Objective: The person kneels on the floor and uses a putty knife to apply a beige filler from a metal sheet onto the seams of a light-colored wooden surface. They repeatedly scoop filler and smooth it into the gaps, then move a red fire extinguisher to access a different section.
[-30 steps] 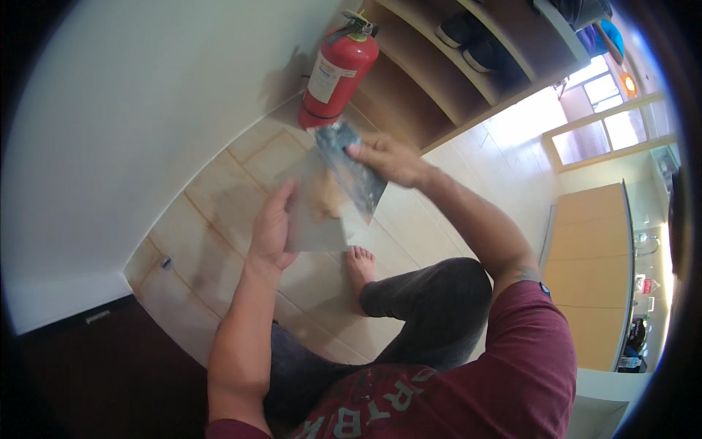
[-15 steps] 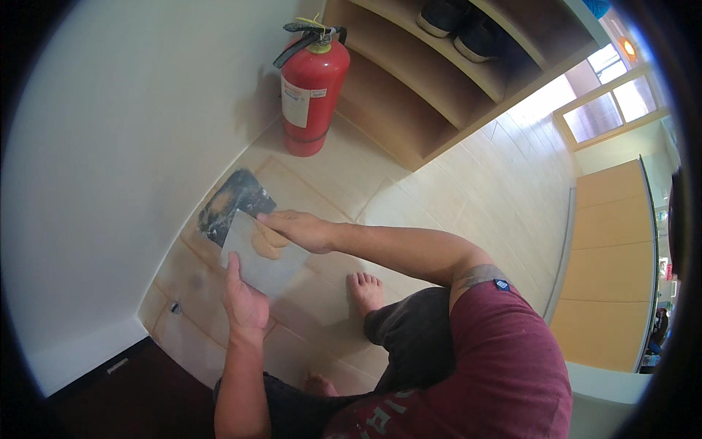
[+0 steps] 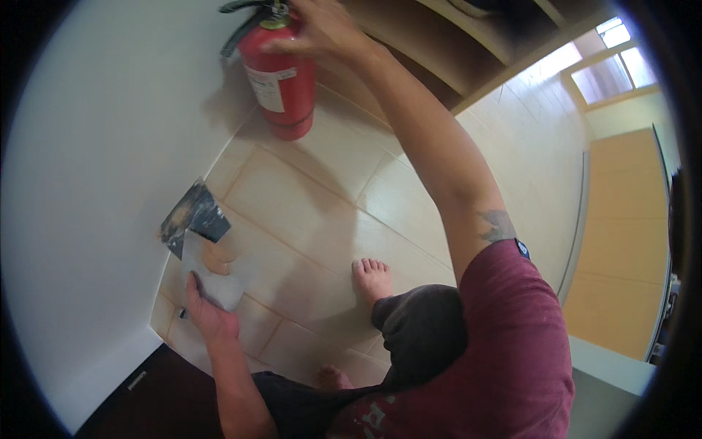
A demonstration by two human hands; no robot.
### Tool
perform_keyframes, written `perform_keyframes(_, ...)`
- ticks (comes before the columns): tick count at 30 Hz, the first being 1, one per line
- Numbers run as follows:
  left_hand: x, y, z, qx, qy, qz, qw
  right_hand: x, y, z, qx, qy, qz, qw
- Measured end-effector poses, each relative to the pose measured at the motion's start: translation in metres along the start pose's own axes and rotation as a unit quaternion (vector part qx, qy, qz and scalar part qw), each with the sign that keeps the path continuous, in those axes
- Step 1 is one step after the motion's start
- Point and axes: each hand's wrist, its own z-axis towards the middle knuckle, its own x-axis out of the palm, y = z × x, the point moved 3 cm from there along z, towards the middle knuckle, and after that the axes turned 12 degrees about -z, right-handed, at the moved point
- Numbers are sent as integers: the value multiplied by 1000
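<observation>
1. The person's left hand [image 3: 213, 318] grips the lower end of a pale flat plate [image 3: 230, 285], which bears a smear of tan paste [image 3: 214, 256]
2. Just beyond the plate's upper end, a dark, paste-stained sheet [image 3: 191, 217] lies by the white wall [image 3: 110, 146]; whether the two touch, I cannot tell
3. The right hand [image 3: 325, 33], blurred, reaches the top of a red fire extinguisher [image 3: 289, 95], thumb spread from fingers; whether they grip, I cannot tell
4. The extinguisher stands on the tile floor [image 3: 307, 212], between wall and wooden shelf [image 3: 431, 66]
</observation>
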Motion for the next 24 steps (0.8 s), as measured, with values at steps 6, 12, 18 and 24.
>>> perform_keyframes(6,-9,0,2,14,0,34,999,1,2,19,-15,-83,-17,996)
perform_keyframes(12,-12,-6,5,10,7,38,999,-20,36,-23,6,-152,-104,983)
perform_keyframes(18,-10,-9,5,7,-12,43,999,-43,45,-42,168,-9,-95,981)
perform_keyframes(24,-6,-11,8,-20,47,43,998,-81,24,-88,271,-25,-83,959)
